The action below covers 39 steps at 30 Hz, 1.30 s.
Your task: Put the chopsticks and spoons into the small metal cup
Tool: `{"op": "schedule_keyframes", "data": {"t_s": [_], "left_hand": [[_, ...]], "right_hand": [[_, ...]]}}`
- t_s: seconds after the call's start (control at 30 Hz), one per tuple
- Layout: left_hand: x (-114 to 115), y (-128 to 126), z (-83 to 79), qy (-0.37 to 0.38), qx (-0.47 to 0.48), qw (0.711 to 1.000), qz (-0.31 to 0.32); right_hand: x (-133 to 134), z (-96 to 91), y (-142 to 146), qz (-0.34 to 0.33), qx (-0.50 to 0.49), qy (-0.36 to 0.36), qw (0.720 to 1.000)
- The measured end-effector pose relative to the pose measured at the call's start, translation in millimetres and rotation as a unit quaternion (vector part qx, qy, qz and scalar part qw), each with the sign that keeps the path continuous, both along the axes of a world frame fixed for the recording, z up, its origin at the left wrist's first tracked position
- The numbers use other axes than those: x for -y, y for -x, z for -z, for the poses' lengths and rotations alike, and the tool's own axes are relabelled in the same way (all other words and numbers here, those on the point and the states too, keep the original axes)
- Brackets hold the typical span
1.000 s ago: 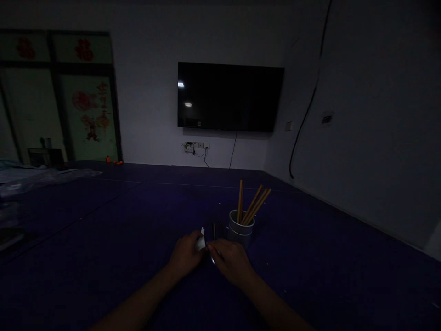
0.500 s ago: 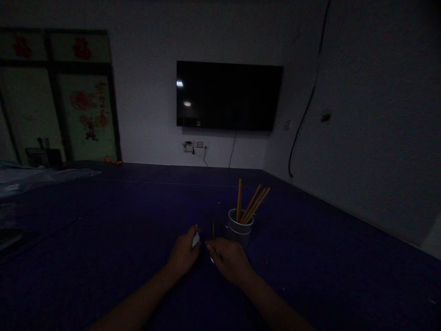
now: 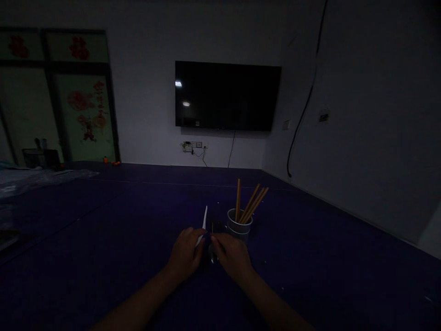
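My view is very dark, so a good deal around the hands is hard for me to read. At lower centre, the left hand (image 3: 186,250) has its fingers closed on a white strip (image 3: 205,218); a slim, tapering end stands up out of the grip towards the middle of the frame, and a paler patch shows between thumb and fingers. The rest of it is covered by the hand, so I can't make out its full shape. Just to its right, the right hand (image 3: 232,255) has its fingertips close to the left's. I can't tell whether they are pinched on anything or whether the two hands touch. Below those fingertips I catch a glossy glint (image 3: 212,258), too dim to identify. Behind the hands, a dark object (image 3: 217,225) nearly melts into the blue-purple surface (image 3: 103,248). Right of centre, a grey cup (image 3: 240,230) holds several slender sticks (image 3: 238,197) leaning at different angles; their lower ends are hidden inside, and the right hand hides the cup's base. At the left edge, clear plastic sheeting (image 3: 51,178) and a dark item (image 3: 7,237) are cut off by the frame. Both forearms run out at the bottom.
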<state>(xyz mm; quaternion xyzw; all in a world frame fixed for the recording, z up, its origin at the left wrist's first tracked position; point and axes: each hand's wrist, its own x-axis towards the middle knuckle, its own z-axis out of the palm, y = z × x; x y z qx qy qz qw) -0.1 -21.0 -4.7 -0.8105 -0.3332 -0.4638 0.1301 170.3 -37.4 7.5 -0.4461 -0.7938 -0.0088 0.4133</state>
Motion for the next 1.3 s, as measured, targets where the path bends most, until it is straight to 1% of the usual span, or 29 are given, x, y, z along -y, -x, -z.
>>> {"op": "schedule_keyframes", "data": {"t_s": [0.13,0.23,0.33,0.5,0.63,0.7,0.8,0.9,0.97,1.03,1.13,1.2,1.3], "left_hand": [[6,-4,-2.2,-0.065,-0.04,0.996,0.045],[10,-7,-6.8,-0.092,-0.075,0.99,0.072],[11,-8,-9.5,-0.105,-0.111,0.985,0.079],[12,-10,-9.2,-0.104,-0.139,0.982,0.077],[10,-10,-7.5,-0.09,-0.136,0.984,0.068],[7,-9,-5.1,-0.081,-0.115,0.988,0.064],[0,-6,-0.4,-0.039,-0.061,0.996,0.051],[-4,-2,2.0,-0.002,-0.002,1.0,0.027],[-4,-1,1.4,0.016,0.026,0.999,0.017],[-3,0,-0.2,0.043,0.035,0.998,0.019],[-2,0,-2.0,0.083,0.025,0.996,0.032],[0,1,-2.4,0.095,0.018,0.995,0.036],[1,3,-3.1,0.102,0.008,0.994,0.04]], "right_hand": [[0,-1.0,-2,0.016,-0.101,0.009,0.995],[-2,-2.4,-3,0.015,-0.17,0.038,0.985],[-3,-3.5,-4,-0.002,-0.227,0.068,0.972],[-3,-5.2,-2,-0.025,-0.311,0.094,0.945],[0,-7.5,4,-0.067,-0.387,0.114,0.912],[2,-8.0,7,-0.082,-0.419,0.119,0.896],[6,-9.5,9,-0.08,-0.452,0.123,0.88],[10,-16.4,6,-0.056,-0.478,0.096,0.872],[12,-24.7,0,-0.015,-0.505,0.042,0.862],[12,-34.1,-8,0.034,-0.536,-0.02,0.843],[8,-44.8,-22,0.075,-0.559,-0.075,0.822],[4,-47.6,-31,0.108,-0.548,-0.082,0.825],[-3,-45.8,-42,0.153,-0.526,-0.063,0.834]]}}
